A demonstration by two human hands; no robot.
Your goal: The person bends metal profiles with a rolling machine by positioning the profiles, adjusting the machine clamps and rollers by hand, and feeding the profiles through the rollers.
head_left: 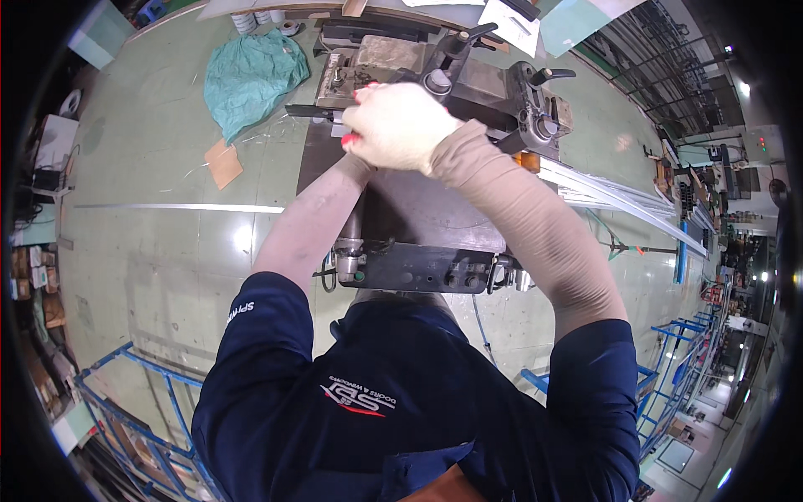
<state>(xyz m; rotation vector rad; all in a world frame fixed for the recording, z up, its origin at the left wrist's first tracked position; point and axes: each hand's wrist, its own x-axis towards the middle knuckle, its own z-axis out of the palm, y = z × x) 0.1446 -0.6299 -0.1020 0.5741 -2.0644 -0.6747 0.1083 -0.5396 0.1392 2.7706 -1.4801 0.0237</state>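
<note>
A dark metal press machine [452, 92] stands on a stand in the middle of a workshop with a pale green floor [150, 251], directly in front of the person so both arms reach it from above. Long silvery metal profiles [619, 201] run out from its right side, apparently fed in through the machine. The right hand [397, 125], in a pale glove with red fingertips, lies curled over the machine's top near a black lever [464, 38]; its fingers are bent down, but what they grip cannot be told. The left hand is hidden beneath the right one, so its fingers cannot be judged. A crumpled green cloth [251, 75] lies on the floor, left of the machine.
</note>
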